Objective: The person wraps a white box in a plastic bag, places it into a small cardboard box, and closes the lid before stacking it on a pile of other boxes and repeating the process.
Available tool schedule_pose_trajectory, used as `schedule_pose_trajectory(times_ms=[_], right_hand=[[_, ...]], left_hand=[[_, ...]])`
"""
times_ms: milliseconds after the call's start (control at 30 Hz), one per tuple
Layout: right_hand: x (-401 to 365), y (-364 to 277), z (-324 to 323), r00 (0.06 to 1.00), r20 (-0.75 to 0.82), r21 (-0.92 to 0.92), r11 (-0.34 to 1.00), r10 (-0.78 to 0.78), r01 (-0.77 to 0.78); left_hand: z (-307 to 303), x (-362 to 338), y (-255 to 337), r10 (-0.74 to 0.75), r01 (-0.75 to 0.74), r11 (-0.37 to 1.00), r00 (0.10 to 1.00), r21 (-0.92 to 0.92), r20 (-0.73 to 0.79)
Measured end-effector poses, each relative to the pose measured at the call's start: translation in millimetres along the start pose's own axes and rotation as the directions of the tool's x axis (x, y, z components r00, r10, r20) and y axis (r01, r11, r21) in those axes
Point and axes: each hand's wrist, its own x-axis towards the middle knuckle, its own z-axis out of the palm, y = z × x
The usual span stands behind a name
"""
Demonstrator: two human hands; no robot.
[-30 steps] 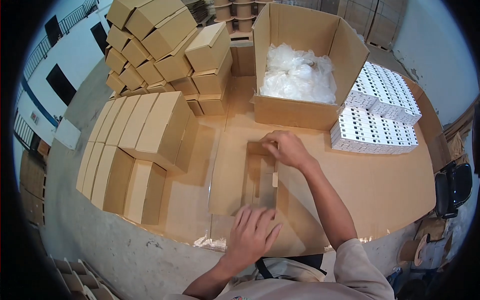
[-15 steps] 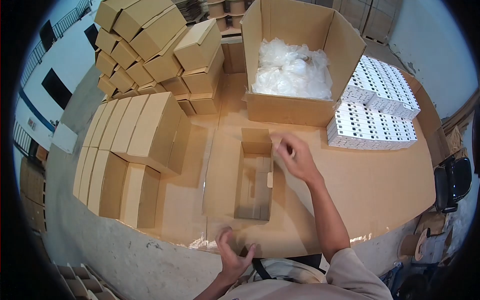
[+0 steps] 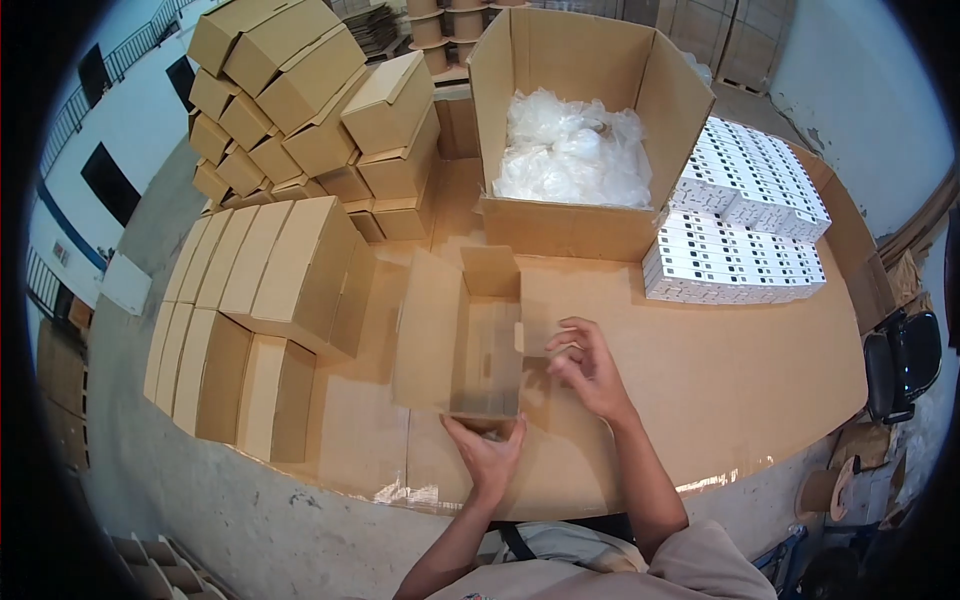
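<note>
An open cardboard box (image 3: 489,345) sits in front of me, its long lid flap spread to the left and a short flap raised at the far end. The inside shows bare cardboard. My left hand (image 3: 487,455) grips the box's near end, thumb and fingers at its two corners; some of those fingers are hidden behind the palm. Just right of the box, my right hand (image 3: 590,372) hovers apart from it with loosely curled fingers and nothing in them.
Stacked cardboard boxes (image 3: 265,265) stand on the left, with more piled behind (image 3: 310,90). A large carton (image 3: 570,228) holding clear plastic bags (image 3: 575,150) is at the back. White small boxes (image 3: 735,260) are stacked at the right. Cardboard covers the table (image 3: 720,390).
My left hand has risen from the table's front edge to the box's near end. My right hand has come down from the far right corner. The box's lid flap now shows wider.
</note>
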Motion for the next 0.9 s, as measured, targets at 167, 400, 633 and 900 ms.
schedule_pose_trajectory(times_ms=[167, 400, 633, 900], right_hand=[[-5, 60, -25, 0.988, -0.151, -0.104, 0.995, -0.008, -0.008], [-8, 58, -23, 0.986, -0.151, -0.329, 0.944, -0.071, 0.018], [-7, 60, -24, 0.984, -0.147, -0.341, 0.939, -0.096, 0.041], [-8, 58, -23, 0.982, -0.150, -0.373, 0.927, -0.111, 0.048]], left_hand=[[9, 55, -3, 0.112, -0.109, 0.993, 0.991, 0.044, -0.067], [17, 93, -3, 0.106, -0.104, 0.994, 0.993, 0.045, -0.042], [17, 97, 3, 0.138, -0.137, 0.990, 0.990, 0.044, -0.034], [17, 100, -10, 0.156, -0.154, 0.984, 0.988, 0.090, -0.021]])
